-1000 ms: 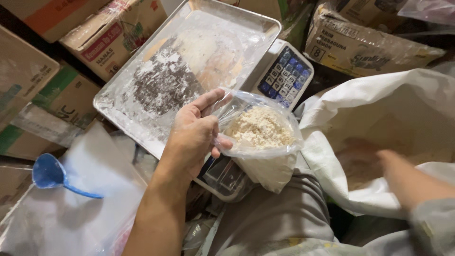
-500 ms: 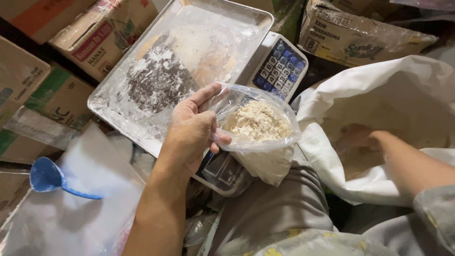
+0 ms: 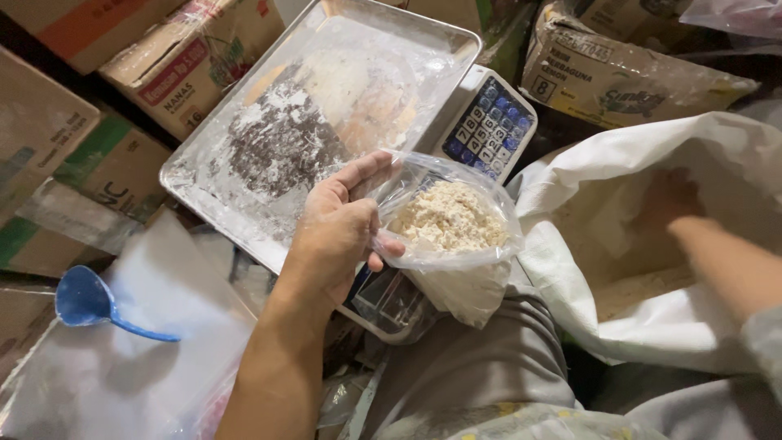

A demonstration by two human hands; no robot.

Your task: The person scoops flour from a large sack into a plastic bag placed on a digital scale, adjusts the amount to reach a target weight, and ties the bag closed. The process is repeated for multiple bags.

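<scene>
A clear bag [image 3: 450, 236] of pale crumbs is gripped open at centre frame by the left hand [image 3: 342, 224]; the right hand [image 3: 672, 200] (grip unclear) has been pushed deeper into the white sack [image 3: 652, 318] at right.

One head camera looked steeply down from close above the person's lap, facing forward over a scale [image 3: 456, 155] toward stacked boxes [image 3: 147, 73]. No second view shared the scene.

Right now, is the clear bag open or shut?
Open. The left hand holds the clear bag by its rim, mouth spread wide and facing up, pale crumbly stuff visible inside. The right hand is in the white sack.
</scene>
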